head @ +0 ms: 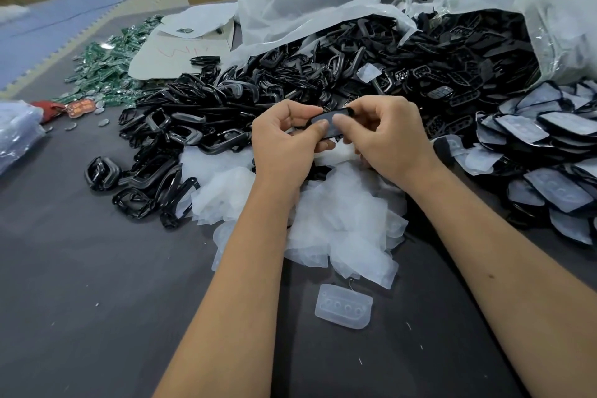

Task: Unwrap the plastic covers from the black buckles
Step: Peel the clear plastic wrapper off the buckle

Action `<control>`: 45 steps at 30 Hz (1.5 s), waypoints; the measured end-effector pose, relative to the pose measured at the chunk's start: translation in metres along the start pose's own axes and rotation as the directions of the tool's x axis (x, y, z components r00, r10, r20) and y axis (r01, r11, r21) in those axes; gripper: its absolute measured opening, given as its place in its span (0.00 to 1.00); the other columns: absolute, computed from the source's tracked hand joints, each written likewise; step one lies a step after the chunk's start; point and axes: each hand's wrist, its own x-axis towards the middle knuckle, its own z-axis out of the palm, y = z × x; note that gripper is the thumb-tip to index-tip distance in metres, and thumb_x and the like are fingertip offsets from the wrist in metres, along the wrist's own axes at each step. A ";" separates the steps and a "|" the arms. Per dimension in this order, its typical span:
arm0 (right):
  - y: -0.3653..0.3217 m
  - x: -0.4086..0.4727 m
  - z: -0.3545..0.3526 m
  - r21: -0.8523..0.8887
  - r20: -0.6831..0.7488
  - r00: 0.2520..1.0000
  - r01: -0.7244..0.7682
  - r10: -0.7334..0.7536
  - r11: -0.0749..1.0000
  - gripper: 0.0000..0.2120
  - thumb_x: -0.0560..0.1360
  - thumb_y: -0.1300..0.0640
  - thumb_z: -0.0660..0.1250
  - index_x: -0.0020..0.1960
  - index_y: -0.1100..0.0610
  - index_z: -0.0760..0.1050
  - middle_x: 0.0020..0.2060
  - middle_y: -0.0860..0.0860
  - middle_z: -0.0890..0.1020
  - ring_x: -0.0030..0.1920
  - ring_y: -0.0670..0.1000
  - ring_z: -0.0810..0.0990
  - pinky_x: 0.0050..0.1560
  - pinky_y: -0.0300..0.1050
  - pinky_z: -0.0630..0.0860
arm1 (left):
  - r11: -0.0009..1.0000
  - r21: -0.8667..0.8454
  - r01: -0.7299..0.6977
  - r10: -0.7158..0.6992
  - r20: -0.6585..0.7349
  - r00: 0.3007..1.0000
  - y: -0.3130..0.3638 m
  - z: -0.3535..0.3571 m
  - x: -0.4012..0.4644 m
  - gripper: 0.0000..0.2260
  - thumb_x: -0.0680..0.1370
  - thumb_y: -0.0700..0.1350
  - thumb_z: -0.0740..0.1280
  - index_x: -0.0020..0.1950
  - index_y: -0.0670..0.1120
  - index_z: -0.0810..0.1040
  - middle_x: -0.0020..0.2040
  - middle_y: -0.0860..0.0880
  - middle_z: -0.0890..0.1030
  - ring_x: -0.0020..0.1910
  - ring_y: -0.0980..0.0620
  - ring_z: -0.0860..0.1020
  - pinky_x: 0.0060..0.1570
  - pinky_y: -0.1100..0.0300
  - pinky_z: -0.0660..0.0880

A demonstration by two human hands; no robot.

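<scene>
Spreading under everything: a dark grey cloth-covered table (pixel 80 284), its near part bare apart from small flecks.
Far bags: two big translucent white plastic bags (pixel 307 0) lie tipped over at the back, mouths toward the person, spilling black parts.
Bare pile: a broad heap of glossy black plastic buckles (pixel 181 126) runs from the left bag's mouth down to the left of the hands.
Wrapped pile: at the right edge, a stack of black buckles still in cloudy plastic covers (pixel 549 178), overlapping like tiles.
Shed covers: a mound of crumpled translucent white plastic covers (pixel 342 220) lies on the table directly beneath the wrists; one moulded clear cover with four round dimples (pixel 344 306) lies apart, nearer the person.
Left edge: green printed pieces (pixel 106 64) scattered by a flat cardboard sheet (pixel 174 55).
Arms: both bare forearms reach forward from the bottom edge and converge over the shed covers.
Left hand (pixel 284 142): palm turned inward, fingers curled, thumb pressed on the near face of the held piece — pinching it.
Right hand (pixel 384 136): back of the hand upward, fingers bent, thumb and forefinger gripping the same piece's right end.
Held piece: one small black buckle in a plastic cover (pixel 332 121), raised between the two hands above the mound — just in front of the bare pile.
</scene>
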 end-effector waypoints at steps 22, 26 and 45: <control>-0.002 0.003 0.005 0.711 0.178 0.877 -0.428 0.446 0.558 0.06 0.75 0.63 0.77 0.44 0.58 0.80 0.33 0.51 0.79 0.29 0.46 0.70 0.23 0.36 0.63 | 0.995 -0.091 0.026 -0.021 0.050 0.999 0.008 0.001 -0.001 0.08 0.77 0.28 0.71 0.46 0.40 0.80 0.39 0.46 0.82 0.32 0.50 0.83 0.36 0.62 0.81; 0.000 0.003 0.004 0.709 0.180 0.885 -0.419 0.429 0.567 0.06 0.76 0.64 0.76 0.42 0.58 0.80 0.31 0.51 0.76 0.28 0.46 0.68 0.23 0.37 0.63 | 0.998 -0.068 0.008 -0.004 0.061 0.998 0.007 0.001 0.000 0.09 0.76 0.28 0.72 0.45 0.42 0.81 0.38 0.47 0.83 0.32 0.48 0.84 0.34 0.64 0.80; 0.004 -0.001 -0.009 -0.115 -0.239 0.908 0.327 -0.345 0.938 0.03 0.73 0.65 0.75 0.44 0.59 0.83 0.39 0.49 0.82 0.39 0.46 0.80 0.40 0.35 0.76 | 0.864 0.261 -0.431 0.431 0.061 0.900 0.003 0.002 -0.002 0.10 0.72 0.25 0.71 0.40 0.39 0.82 0.50 0.47 0.82 0.48 0.46 0.83 0.47 0.53 0.82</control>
